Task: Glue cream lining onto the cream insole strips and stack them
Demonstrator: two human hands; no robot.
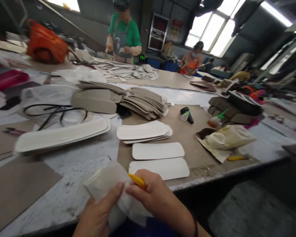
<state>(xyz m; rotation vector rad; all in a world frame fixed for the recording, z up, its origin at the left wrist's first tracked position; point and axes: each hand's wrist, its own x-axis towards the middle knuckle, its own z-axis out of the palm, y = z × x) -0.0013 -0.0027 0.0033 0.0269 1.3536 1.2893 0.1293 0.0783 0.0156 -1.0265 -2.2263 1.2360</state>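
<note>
"Translucent wrap [110,174], held up over the counter's [64,194] near edge?"

"Yes, just above the left hand [101,209] and left of the right hand [149,191] (its long axis is lost in the creases)."

"And their hold?"

"The left hand pinches it, thumb uppermost; the right hand, forearm slanting in, is curled round a yellow tool [137,180], fingertips against the wrap."
</note>
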